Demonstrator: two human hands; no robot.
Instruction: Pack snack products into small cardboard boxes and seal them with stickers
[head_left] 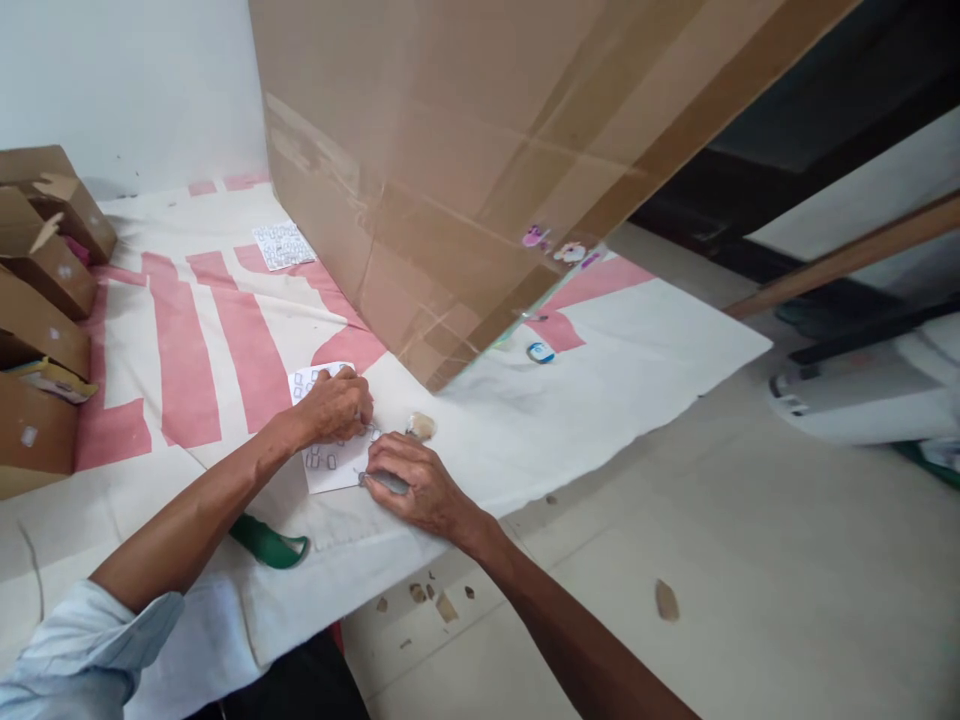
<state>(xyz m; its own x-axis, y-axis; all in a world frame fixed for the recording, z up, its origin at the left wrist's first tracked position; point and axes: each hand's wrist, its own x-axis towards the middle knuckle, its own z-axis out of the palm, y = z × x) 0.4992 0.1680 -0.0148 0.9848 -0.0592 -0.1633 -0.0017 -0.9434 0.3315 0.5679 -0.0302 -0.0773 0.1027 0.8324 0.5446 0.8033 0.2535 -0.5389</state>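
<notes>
A white sheet (334, 475) printed with small dark outlined shapes lies on the cloth-covered table. My left hand (337, 405) rests on its upper part with fingers bent and pressed together; what they pinch, if anything, is hidden. Close by on the right, my right hand (412, 480) is closed around a slim grey tool (388, 482), whose thin tip points left over the sheet's lower right edge. The tool's exact kind is not clear. Just beyond the right hand sits a small tan piece (421, 427). Below my left forearm lies a green handle-like object (276, 545), partly covered.
A large taped cardboard box (450, 200) stands tilted beyond my hands. Open cardboard boxes (45, 300) line the left side. Another patterned sheet (283, 246) lies farther back. A blue-and-white tape roll (540, 352) is at the right. Brown scraps (666, 600) litter the floor.
</notes>
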